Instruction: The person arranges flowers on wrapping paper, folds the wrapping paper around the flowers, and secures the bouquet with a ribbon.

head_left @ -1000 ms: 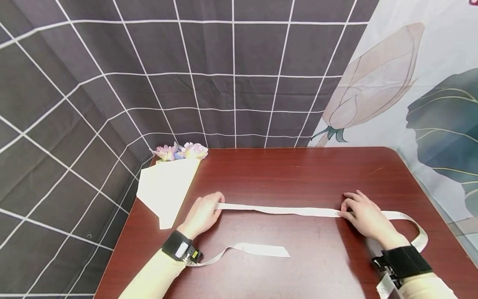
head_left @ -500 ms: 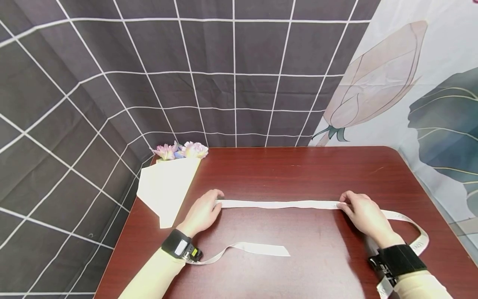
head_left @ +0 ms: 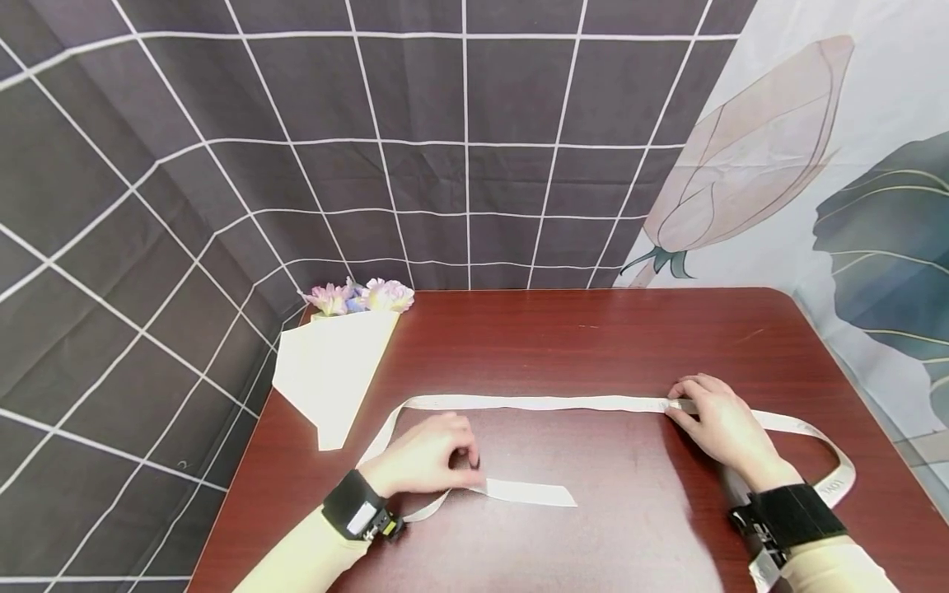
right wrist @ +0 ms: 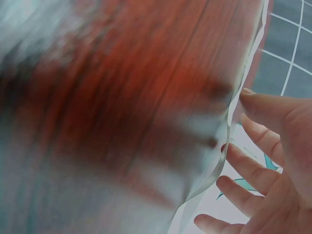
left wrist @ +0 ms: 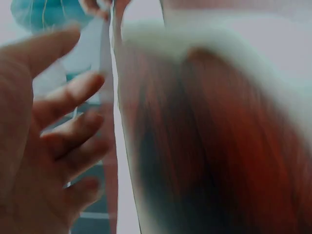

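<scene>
A long white ribbon (head_left: 534, 403) with faint lettering runs across the table, nearly straight at the far side. My right hand (head_left: 715, 424) pinches it near its right part, beyond which it curls round behind the wrist. Nearer to me, my left hand (head_left: 430, 457) hovers above the ribbon's slanted loose end (head_left: 537, 494). In the left wrist view, the thumb and fingers of the left hand (left wrist: 63, 126) stand apart, with nothing between them. The right wrist view shows the ribbon (right wrist: 234, 105) at the thumb tip of the right hand (right wrist: 278, 161).
At the back left of the brown table (head_left: 534, 346) lies a cream paper cone (head_left: 334, 375) with pink and purple flowers (head_left: 363, 297) at its top. A dark grid curtain (head_left: 415, 148) hangs behind and to the left, with a printed white cloth (head_left: 778, 165) on the right.
My left hand has let go of the ribbon's far stretch and come nearer to me and slightly right, over the loose end. The right hand shifted slightly away earlier and still pinches the ribbon.
</scene>
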Available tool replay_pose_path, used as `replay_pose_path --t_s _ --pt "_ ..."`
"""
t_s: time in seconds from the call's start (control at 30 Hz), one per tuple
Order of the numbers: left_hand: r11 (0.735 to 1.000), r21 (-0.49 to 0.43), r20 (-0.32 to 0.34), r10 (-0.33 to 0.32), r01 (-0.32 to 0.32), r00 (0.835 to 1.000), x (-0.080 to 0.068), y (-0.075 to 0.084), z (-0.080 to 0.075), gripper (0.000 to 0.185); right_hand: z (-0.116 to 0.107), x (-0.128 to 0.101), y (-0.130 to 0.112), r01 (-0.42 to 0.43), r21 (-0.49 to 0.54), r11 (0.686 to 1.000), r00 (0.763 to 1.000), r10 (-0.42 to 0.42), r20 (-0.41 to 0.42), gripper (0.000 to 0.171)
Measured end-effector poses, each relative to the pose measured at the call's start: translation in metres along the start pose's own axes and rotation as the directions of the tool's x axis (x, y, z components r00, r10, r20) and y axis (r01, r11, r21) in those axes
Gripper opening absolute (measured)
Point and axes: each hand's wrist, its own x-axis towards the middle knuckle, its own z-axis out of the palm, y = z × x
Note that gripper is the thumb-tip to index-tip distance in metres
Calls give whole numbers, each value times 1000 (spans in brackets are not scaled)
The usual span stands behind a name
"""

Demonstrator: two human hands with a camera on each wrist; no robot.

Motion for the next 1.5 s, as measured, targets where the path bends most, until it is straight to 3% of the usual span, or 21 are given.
replay_pose_path --t_s 0.1,0.17,0.4,0.53,0.63,0.77,0.9,1.1,1.2,1.3,1.4,1.47,1.5 --pt "999 5 127 47 -48 991 -3 10 2 30 0 0 -1 27 14 1000 1000 -27 4 19" --pt "998 26 175 52 -58 983 -5 13 2 27 0 0 -2 36 24 999 999 -36 16 20" --pt "1000 24 242 10 -17 970 -16 5 -7 22 -3 -1 -3 6 39 999 997 -9 79 21" --pt "998 8 306 -62 63 950 -26 -3 -21 25 -6 -1 -3 5 41 999 996 -8 84 22" --pt "987 -10 361 -149 163 921 -36 -9 -31 26 -6 0 -4 15 46 999 997 -19 78 23" --pt "953 -16 401 -272 304 875 -49 -14 -44 27 -5 1 -5 28 54 998 997 -31 65 22" --pt "923 1 395 -354 385 848 -60 -20 -52 27 -6 2 -7 33 64 997 998 -36 56 21" --pt "901 31 368 -412 432 833 -72 -31 -57 26 -6 1 -9 18 76 997 998 -23 60 20" --pt "893 -6 380 -414 450 827 -76 -36 -59 26 -6 1 -10 3 72 997 998 -8 66 20" --pt "897 -54 374 -389 439 842 -80 -41 -61 27 -5 1 -12 6 69 998 997 -11 71 20" --pt "910 -74 328 -364 408 872 -81 -46 -65 26 -4 1 -13 20 79 997 997 -25 71 20" --pt "902 -68 259 -397 427 880 -81 -50 -67 23 -4 2 -14 26 86 996 997 -31 65 19" --pt "888 -65 210 -433 455 876 -81 -53 -69 23 -4 2 -14 27 89 996 998 -32 61 19"
